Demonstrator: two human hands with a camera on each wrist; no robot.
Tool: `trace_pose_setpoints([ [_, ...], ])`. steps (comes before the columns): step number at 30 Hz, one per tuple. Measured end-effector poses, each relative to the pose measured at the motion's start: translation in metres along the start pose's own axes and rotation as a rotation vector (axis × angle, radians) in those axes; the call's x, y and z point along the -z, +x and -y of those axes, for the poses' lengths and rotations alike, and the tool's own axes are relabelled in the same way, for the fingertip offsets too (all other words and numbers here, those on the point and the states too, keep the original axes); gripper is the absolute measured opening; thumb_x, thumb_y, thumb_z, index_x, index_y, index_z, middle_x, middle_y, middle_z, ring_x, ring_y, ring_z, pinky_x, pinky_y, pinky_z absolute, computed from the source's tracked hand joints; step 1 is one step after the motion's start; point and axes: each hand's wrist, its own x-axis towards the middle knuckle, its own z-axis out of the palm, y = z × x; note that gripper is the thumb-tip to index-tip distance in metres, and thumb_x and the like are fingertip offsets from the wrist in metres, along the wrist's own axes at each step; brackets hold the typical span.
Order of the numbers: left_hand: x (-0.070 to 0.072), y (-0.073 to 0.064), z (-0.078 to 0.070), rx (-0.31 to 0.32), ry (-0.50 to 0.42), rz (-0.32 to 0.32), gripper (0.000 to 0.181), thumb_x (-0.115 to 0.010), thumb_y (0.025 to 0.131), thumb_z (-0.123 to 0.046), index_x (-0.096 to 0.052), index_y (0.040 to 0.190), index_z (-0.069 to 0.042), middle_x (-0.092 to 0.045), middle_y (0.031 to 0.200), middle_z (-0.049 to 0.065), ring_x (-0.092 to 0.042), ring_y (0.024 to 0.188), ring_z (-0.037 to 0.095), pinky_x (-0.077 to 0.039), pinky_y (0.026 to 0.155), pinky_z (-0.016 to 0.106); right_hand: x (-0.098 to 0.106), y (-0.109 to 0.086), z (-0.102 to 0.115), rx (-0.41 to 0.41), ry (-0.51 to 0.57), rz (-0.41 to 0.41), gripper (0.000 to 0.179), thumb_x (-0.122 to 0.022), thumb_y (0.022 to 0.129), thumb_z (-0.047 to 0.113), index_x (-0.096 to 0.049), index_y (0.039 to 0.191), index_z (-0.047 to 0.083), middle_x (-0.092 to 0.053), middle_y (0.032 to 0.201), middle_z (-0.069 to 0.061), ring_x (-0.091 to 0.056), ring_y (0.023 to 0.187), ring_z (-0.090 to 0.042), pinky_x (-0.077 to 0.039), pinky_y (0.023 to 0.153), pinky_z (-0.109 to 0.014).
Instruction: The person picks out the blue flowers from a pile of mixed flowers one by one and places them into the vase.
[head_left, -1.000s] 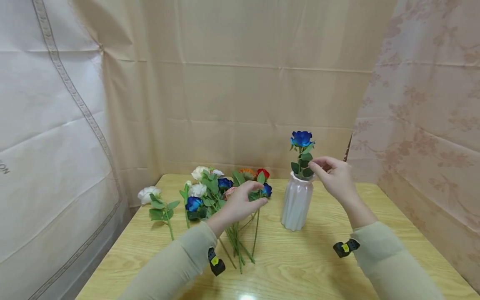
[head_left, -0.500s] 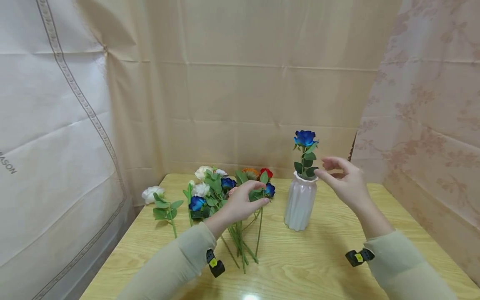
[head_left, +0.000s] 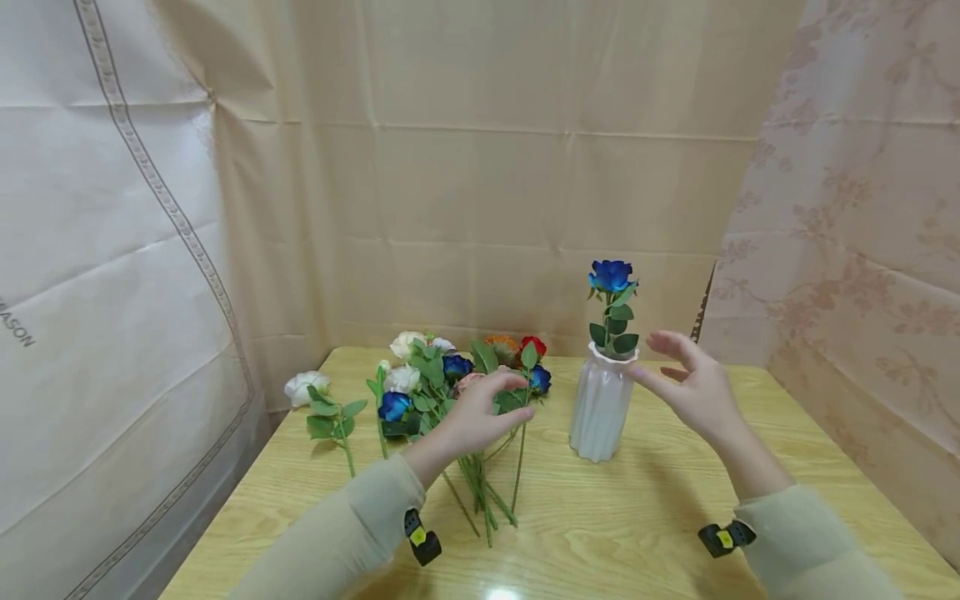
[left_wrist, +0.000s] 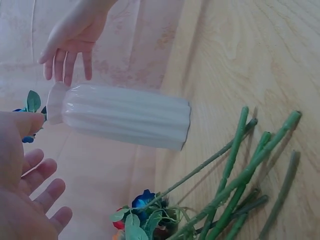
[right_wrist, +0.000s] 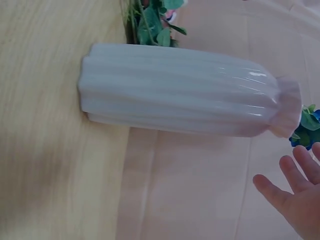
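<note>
A white fluted vase (head_left: 598, 412) stands upright on the table, with a single blue rose (head_left: 611, 277) in it, its leaves just above the rim. Just right of the vase's neck is my right hand (head_left: 697, 385), fingers spread and loosely bent, holding nothing. In the right wrist view its fingers (right_wrist: 295, 172) are apart from the vase. My left hand (head_left: 476, 419) hovers over the pile of flowers, thumb and fingers apart with nothing between them. Below and around it lie several blue, white, red and orange flowers, among them a blue rose (head_left: 394, 407).
A lone white rose (head_left: 306, 388) lies at the table's left side. Bundled green stems (head_left: 480, 492) point toward the front of the wooden table (head_left: 600, 533). A beige cloth (head_left: 480, 183) hangs behind, and a flower-patterned cloth (head_left: 862, 250) hangs on the right.
My right hand has drawn back from the leaves of the rose in the vase, moving right and down. The left hand stays over the pile, shifting slightly. The view has turned a little.
</note>
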Motion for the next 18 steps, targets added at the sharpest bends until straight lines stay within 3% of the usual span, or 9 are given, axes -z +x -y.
trace_pose_setpoints([
  [6,0.0,-0.006,0.002,0.022,-0.003,0.018,0.042,-0.07,0.099,-0.035,-0.062,0.136,-0.017,-0.059,0.138,0.0,-0.052,0.13,0.022,-0.043,0.106,0.051,-0.007,-0.007,-0.011,0.005,0.031,0.025,0.078,-0.08,0.091,0.032,-0.04,0.151,0.0,-0.048,0.148,-0.022,-0.046,0.134,-0.042,-0.046,0.097,-0.064],
  [13,-0.001,-0.011,0.003,0.067,-0.036,0.038,0.045,-0.07,0.098,-0.036,-0.061,0.138,-0.019,-0.058,0.139,0.0,-0.051,0.132,0.024,-0.043,0.106,0.052,-0.018,-0.012,-0.02,-0.005,0.081,0.057,0.085,-0.082,0.09,0.027,-0.033,0.154,0.001,-0.042,0.153,-0.024,-0.042,0.137,-0.046,-0.045,0.097,-0.066],
  [18,-0.005,-0.012,0.005,0.062,-0.044,0.031,0.044,-0.07,0.098,-0.036,-0.061,0.137,-0.018,-0.058,0.139,0.001,-0.053,0.13,0.026,-0.045,0.104,0.051,-0.028,-0.016,-0.026,-0.029,0.103,0.085,0.089,-0.081,0.09,0.031,-0.028,0.157,0.003,-0.037,0.157,-0.023,-0.039,0.139,-0.049,-0.042,0.097,-0.071],
])
